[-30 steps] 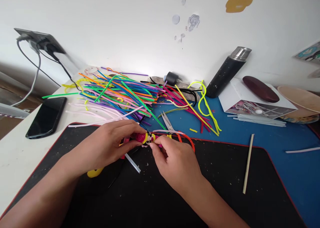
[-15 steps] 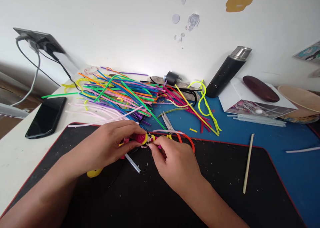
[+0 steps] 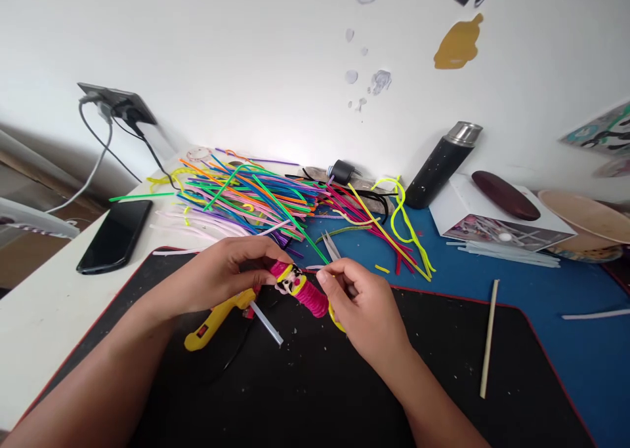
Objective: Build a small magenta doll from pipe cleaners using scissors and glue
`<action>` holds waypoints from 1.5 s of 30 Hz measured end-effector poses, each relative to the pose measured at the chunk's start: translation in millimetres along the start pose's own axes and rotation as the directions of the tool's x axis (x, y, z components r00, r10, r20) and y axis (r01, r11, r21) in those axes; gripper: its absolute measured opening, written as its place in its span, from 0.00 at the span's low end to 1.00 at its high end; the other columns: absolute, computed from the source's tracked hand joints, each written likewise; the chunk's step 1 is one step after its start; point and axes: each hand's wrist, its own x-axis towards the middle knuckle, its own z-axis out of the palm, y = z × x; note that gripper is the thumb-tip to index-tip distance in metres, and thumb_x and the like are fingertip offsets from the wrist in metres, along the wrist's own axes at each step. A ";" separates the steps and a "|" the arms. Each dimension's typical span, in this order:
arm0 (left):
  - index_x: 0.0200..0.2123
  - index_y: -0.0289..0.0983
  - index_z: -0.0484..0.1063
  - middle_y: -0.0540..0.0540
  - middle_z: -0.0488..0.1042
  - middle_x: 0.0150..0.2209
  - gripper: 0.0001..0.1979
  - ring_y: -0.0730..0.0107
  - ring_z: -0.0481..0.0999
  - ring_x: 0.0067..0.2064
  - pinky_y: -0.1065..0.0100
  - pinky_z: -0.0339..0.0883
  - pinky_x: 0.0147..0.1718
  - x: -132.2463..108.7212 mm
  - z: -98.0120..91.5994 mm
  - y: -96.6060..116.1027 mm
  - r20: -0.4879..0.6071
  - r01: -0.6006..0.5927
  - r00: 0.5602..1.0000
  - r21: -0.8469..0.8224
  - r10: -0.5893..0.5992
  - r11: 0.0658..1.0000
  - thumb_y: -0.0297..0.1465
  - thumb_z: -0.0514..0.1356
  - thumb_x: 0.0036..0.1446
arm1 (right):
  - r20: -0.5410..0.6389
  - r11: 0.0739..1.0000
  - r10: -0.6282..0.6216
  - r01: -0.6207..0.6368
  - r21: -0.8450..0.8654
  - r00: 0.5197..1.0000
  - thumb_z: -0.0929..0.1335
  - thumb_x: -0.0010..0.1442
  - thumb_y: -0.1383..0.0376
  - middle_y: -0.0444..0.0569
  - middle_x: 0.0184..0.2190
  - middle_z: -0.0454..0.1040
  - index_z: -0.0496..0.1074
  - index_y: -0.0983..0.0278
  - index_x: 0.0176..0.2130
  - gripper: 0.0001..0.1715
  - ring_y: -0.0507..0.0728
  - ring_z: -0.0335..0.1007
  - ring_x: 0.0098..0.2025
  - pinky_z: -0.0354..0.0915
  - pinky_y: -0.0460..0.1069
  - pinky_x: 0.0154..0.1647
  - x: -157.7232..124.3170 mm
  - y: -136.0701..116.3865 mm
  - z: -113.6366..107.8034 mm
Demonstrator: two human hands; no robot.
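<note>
My left hand (image 3: 224,274) pinches one end of a small figure (image 3: 300,287) wound from pink pipe cleaner, with a yellow band and a little black-and-white face. It hangs just above the black mat (image 3: 443,369). My right hand (image 3: 361,307) is closed at the figure's other end, fingertips pinched near its pink body, with a yellow pipe cleaner loop (image 3: 337,318) under the fingers. A yellow glue gun (image 3: 216,317) lies on the mat below my left hand, and a clear glue stick (image 3: 268,323) lies beside it.
A heap of coloured pipe cleaners (image 3: 246,192) spreads behind the hands, with scissors (image 3: 331,246) at its front. A black phone (image 3: 115,235) lies left. A black flask (image 3: 440,166), white box (image 3: 497,222), plate (image 3: 585,208) and wooden stick (image 3: 488,336) are right.
The view has shifted. The pink figure has turned and now shows its full length; my right hand has slid to its far end. The glue gun now shows below my left hand.
</note>
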 end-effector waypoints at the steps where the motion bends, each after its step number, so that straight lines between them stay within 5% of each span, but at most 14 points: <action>1: 0.50 0.40 0.82 0.45 0.84 0.42 0.10 0.66 0.82 0.39 0.71 0.77 0.38 -0.3 -0.5 -1.9 0.003 0.005 1.000 -0.042 -0.005 0.999 0.32 0.63 0.70 | 0.031 0.999 0.027 -0.028 0.044 0.999 0.68 0.73 0.51 0.40 0.21 0.69 0.77 0.60 0.38 0.17 0.53 0.66 0.22 0.60 0.46 0.23 0.8 1.5 -0.2; 6: 0.50 0.38 0.81 0.43 0.83 0.41 0.10 0.64 0.83 0.39 0.68 0.80 0.38 0.4 -1.7 -5.1 -0.006 -0.014 1.000 -0.247 0.013 0.969 0.33 0.66 0.69 | 0.264 0.958 0.113 -0.175 0.226 0.958 0.69 0.74 0.47 0.39 0.23 0.70 0.79 0.62 0.44 0.22 0.50 0.66 0.20 0.61 0.45 0.22 0.3 4.8 0.3; 13: 0.48 0.37 0.82 0.45 0.82 0.41 0.09 0.67 0.83 0.39 0.69 0.79 0.39 -1.6 -7.5 -0.7 -0.035 -0.065 0.998 -0.300 0.057 0.952 0.33 0.68 0.68 | 0.374 0.941 0.116 -0.223 0.254 0.920 0.72 0.72 0.48 0.40 0.28 0.74 0.79 0.64 0.51 0.23 0.49 0.64 0.21 0.60 0.44 0.20 -1.8 4.9 5.7; 19: 0.51 0.37 0.82 0.44 0.83 0.41 0.14 0.65 0.83 0.39 0.66 0.81 0.40 -3.8 -7.4 -3.7 -0.007 -0.019 1.000 -0.369 0.017 0.929 0.37 0.70 0.66 | 0.485 0.860 0.113 -0.330 0.389 0.867 0.76 0.63 0.42 0.36 0.21 0.69 0.75 0.63 0.40 0.27 0.47 0.58 0.17 0.55 0.44 0.19 -3.2 3.4 14.2; 26: 0.62 0.40 0.74 0.38 0.82 0.50 0.26 0.60 0.84 0.45 0.64 0.79 0.41 0.6 2.3 -5.6 -0.185 -0.014 0.978 -0.516 -0.095 0.856 0.46 0.69 0.67 | 0.324 0.743 0.190 -0.351 0.569 0.927 0.79 0.57 0.40 0.32 0.15 0.63 0.74 0.63 0.39 0.31 0.47 0.55 0.14 0.51 0.44 0.17 1.1 7.3 20.6; 36: 0.69 0.46 0.62 0.43 0.80 0.50 0.40 0.59 0.82 0.49 0.58 0.77 0.49 7.4 47.9 6.1 -0.050 0.068 0.989 -0.669 -0.137 0.740 0.41 0.76 0.59 | 0.211 0.734 0.211 -0.297 0.610 0.954 0.80 0.57 0.41 0.30 0.15 0.58 0.75 0.62 0.39 0.30 0.47 0.55 0.14 0.48 0.44 0.17 3.9 5.3 24.5; 42: 0.49 0.37 0.78 0.43 0.81 0.46 0.24 0.59 0.80 0.48 0.59 0.74 0.52 13.6 56.5 11.7 0.052 0.134 0.988 -0.745 -0.143 0.654 0.43 0.78 0.56 | 0.222 0.728 0.215 -0.307 0.612 0.951 0.80 0.56 0.39 0.30 0.14 0.58 0.76 0.63 0.38 0.32 0.47 0.54 0.14 0.48 0.44 0.16 3.6 9.2 27.9; 45: 0.48 0.36 0.81 0.42 0.82 0.46 0.22 0.60 0.79 0.47 0.61 0.73 0.51 13.4 57.4 11.2 0.069 0.148 0.985 -0.800 -0.157 0.582 0.41 0.78 0.56 | 0.227 0.730 0.215 -0.311 0.608 0.950 0.80 0.56 0.39 0.30 0.14 0.59 0.76 0.63 0.39 0.33 0.46 0.54 0.14 0.49 0.44 0.17 3.0 10.9 28.1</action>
